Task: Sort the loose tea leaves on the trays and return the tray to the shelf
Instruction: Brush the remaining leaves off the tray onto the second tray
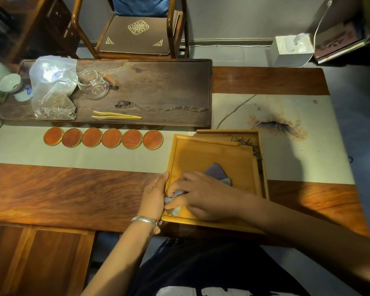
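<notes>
A light wooden tray [209, 154] lies on the table in front of me, stacked askew on a second tray [263, 154]. Dark loose tea leaves [247, 143] sit in the far right corner of the lower tray. My left hand [154, 195] holds the upper tray's left rim. My right hand [203, 195] presses a pale blue-grey tissue [215, 170] onto the tray floor near the left front corner, with its fingers bunched on it.
A dark tea board [158, 88] at the back carries a plastic bag of tea [53, 90], a glass pitcher [95, 84] and bamboo tweezers [115, 115]. Several round coasters [103, 137] line the cream runner. A tissue box [291, 50] stands far right; a chair [137, 33] beyond.
</notes>
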Available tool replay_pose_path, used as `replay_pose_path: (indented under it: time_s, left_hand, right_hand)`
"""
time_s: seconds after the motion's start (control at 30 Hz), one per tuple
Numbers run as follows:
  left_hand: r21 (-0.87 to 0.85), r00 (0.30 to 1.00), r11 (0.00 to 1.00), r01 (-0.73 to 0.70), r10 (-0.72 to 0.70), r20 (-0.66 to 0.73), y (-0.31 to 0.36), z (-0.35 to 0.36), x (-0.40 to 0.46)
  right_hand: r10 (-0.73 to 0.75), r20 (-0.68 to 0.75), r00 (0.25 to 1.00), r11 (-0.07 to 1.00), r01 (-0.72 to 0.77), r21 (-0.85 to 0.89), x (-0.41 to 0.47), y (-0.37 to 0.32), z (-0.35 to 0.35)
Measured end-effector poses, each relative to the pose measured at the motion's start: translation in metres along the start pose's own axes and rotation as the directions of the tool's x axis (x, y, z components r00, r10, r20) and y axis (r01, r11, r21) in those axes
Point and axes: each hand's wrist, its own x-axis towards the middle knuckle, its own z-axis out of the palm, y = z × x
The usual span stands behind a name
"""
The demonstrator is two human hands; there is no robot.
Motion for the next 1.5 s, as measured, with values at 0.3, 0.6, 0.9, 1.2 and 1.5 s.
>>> replay_pose_path:
  time_s: [0.3,0.6,0.9,1.2,1.5]
  left_hand:
    - [0.035,0.999,0.998,-0.045,0.045,-0.013,-0.002,-0.003,-0.001]
    - [-0.052,0.999,0.998,0.041,-0.042,-0.017,-0.007,-0.006,0.003]
    - [-0.089,0.999,0.996,0.03,-0.027,0.033,-0.001,-0.005,-0.001]
    - [-0.048,1.0,0.998,0.027,-0.028,-0.012,-0.011,-0.003,-0.002]
    - [0.039,1.0,0.999,-0.015,0.015,-0.007,-0.016,-0.014,-0.002]
  right_hand:
    - [-0.03,0.029,0.999,1.0,0.03,0.006,-0.001,0.0,0.006]
    - [0.027,-0.031,0.999,0.999,-0.026,0.041,-0.014,0.014,-0.006]
    - [-0.047,0.015,0.999,0.998,0.048,-0.032,0.005,-0.004,0.009]
    - [-0.042,0.042,0.998,0.997,0.045,-0.057,-0.004,-0.006,0.01]
    - [0.112,-0.019,0.994,0.992,-0.111,0.056,-0.058,0.022,0.004]
